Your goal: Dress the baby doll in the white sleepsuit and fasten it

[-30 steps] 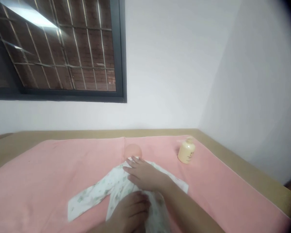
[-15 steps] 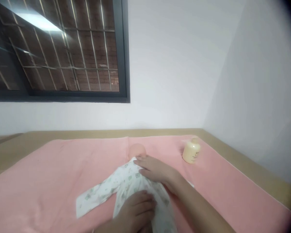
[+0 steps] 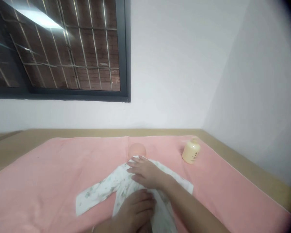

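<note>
A white baby garment [image 3: 97, 195] with a small green print lies with its sleeves spread to either side. From its neck shows a smooth, round pink head [image 3: 137, 150], which looks like a doll's. My right hand [image 3: 145, 173] rests flat across the upper chest of the garment, just below the head, fingers outstretched. Lower down, my left hand [image 3: 137, 208] has its fingers bent and together over the front of the garment, apparently gripping the cloth. Its fingertips and whatever is under them are partly hidden.
A pink cloth [image 3: 50, 174] covers most of the wooden surface [image 3: 247, 171]. A pale yellow pump bottle [image 3: 191, 151] stands on the cloth at the back right. Behind are a white wall [image 3: 169, 71] and a dark-framed, barred window [image 3: 124, 58].
My right hand has slid slightly left across the chest, and its fingers have spread. More of the right-side sleeve now shows. My left hand stays almost in place.
</note>
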`<control>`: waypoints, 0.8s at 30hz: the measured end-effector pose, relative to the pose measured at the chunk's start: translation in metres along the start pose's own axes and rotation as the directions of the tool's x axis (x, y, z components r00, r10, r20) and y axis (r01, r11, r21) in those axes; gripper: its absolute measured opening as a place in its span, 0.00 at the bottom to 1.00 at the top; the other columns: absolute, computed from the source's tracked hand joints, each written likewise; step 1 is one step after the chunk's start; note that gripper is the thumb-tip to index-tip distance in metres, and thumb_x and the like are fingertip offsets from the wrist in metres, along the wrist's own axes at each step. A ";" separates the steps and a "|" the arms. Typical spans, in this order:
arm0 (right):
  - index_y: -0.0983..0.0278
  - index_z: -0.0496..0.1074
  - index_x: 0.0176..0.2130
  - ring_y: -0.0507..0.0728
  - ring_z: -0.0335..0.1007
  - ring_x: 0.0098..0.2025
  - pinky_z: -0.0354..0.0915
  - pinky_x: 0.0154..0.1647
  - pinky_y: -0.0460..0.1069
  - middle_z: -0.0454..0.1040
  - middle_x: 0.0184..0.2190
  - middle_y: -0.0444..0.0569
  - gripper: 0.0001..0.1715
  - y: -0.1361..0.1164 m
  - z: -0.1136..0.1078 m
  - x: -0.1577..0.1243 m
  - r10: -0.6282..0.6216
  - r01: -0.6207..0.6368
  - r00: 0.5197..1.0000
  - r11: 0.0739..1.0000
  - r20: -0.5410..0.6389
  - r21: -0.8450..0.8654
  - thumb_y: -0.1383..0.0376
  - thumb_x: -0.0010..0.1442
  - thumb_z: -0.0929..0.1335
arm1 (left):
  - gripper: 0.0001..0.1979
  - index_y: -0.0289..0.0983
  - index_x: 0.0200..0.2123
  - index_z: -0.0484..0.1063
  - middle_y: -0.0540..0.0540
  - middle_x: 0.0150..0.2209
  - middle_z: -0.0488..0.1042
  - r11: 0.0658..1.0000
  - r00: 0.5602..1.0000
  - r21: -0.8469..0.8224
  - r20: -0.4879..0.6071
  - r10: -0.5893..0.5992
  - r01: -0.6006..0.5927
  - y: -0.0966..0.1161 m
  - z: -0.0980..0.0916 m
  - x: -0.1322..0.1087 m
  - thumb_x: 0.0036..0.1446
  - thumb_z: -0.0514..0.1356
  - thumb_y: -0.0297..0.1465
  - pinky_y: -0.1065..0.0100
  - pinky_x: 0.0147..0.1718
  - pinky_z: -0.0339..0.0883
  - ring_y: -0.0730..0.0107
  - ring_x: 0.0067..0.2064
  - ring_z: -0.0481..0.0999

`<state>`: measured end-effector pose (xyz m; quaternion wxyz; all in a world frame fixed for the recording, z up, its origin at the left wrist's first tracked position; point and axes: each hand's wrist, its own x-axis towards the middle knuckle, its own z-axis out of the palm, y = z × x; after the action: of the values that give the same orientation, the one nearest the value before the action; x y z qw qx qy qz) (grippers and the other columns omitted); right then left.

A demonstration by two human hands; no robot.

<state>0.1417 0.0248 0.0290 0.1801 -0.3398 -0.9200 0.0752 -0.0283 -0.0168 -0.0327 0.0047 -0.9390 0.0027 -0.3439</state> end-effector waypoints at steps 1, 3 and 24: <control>0.59 0.66 0.59 0.57 0.45 0.68 0.41 0.67 0.57 0.57 0.65 0.46 0.23 0.007 -0.002 -0.002 0.047 -0.047 0.999 0.998 0.001 0.038 0.61 0.68 0.58 | 0.14 0.34 0.50 0.68 0.40 0.48 0.77 1.000 1.000 0.010 0.004 -0.005 0.005 0.001 -0.002 0.001 0.61 0.54 0.29 0.58 0.61 0.59 0.61 0.59 0.68; 0.59 0.60 0.63 0.57 0.42 0.68 0.42 0.68 0.56 0.52 0.66 0.46 0.26 0.019 -0.011 -0.010 0.125 -0.129 0.991 0.985 0.041 0.117 0.60 0.69 0.56 | 0.14 0.34 0.50 0.67 0.40 0.48 0.77 1.000 1.000 0.027 -0.007 -0.014 0.015 0.003 -0.004 0.002 0.60 0.55 0.29 0.60 0.62 0.58 0.63 0.59 0.67; 0.65 0.50 0.67 0.64 0.31 0.70 0.40 0.67 0.61 0.40 0.69 0.55 0.32 0.008 -0.016 -0.012 0.135 -0.140 0.974 0.990 0.179 0.011 0.56 0.69 0.56 | 0.13 0.32 0.48 0.67 0.40 0.48 0.76 0.998 0.999 0.055 0.024 -0.030 0.029 0.006 -0.007 0.005 0.59 0.56 0.27 0.60 0.62 0.57 0.62 0.59 0.67</control>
<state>0.1605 0.0233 0.0381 0.0955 -0.3924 -0.9057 0.1285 -0.0288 -0.0234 -0.0242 0.0256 -0.9426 -0.0207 -0.3323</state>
